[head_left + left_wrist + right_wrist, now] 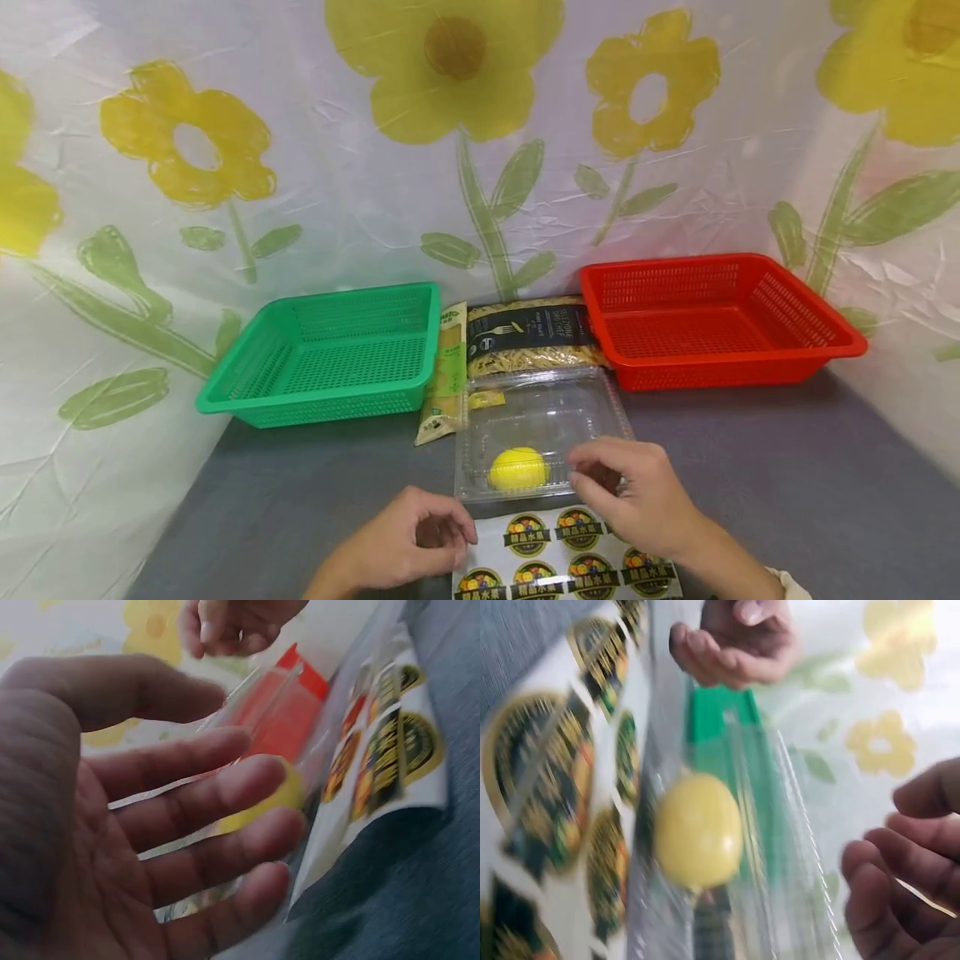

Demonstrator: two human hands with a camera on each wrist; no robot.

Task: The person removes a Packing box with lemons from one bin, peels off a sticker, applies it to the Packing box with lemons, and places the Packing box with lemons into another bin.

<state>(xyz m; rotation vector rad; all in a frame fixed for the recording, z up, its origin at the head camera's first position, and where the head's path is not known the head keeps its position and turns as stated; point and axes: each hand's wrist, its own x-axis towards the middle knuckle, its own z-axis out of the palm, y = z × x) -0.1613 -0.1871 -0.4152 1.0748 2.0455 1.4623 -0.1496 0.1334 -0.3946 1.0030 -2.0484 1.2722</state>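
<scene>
A yellow lemon (519,469) lies in the front part of a clear plastic clamshell box (546,417); it shows large in the right wrist view too. In front of the box is a sheet of round fruit stickers (527,534), dark and gold on white. My left hand (408,537) hovers at the sheet's left edge, its fingers relaxed and apart in the left wrist view, holding nothing. Over the box's front right corner is my right hand (633,496), fingers loosely bent with nothing between them. Whether it touches the box, I cannot tell.
A green basket (322,400) stands at the back left, a red basket (727,371) at the back right. Between them lie a dark pasta bag (536,329) and a narrow yellow-green packet (446,375). A flowered curtain (360,217) hangs behind the grey table (300,483).
</scene>
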